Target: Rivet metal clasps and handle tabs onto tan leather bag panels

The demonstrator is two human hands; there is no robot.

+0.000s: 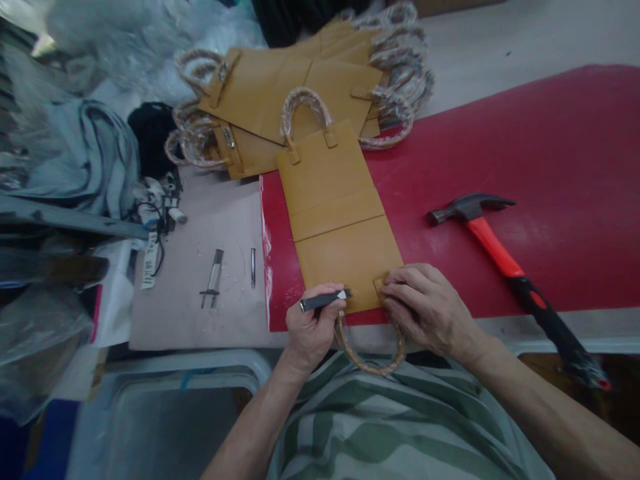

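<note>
A tan bag panel (340, 200) lies flat before me, with a crease or seam across its middle. One wrapped handle (306, 100) is at its far end; another, bare-looking handle (373, 369) curves over the table's near edge. My left hand (311, 330) is closed around a short dark tool (323, 301) with a pale tip, held over the panel's lower left corner by the handle's end. My right hand (425, 303) has its fingers bunched at the handle tab (379, 287) on the lower right corner. What those fingertips grip is partly hidden.
A red mat (540, 147) covers much of the table, with a claw hammer (500, 253) on its right. Stacked tan panels (270, 73) lie at the back. To the left are a metal tool (214, 277), a small rod (253, 268) and a plastic bin (170, 363).
</note>
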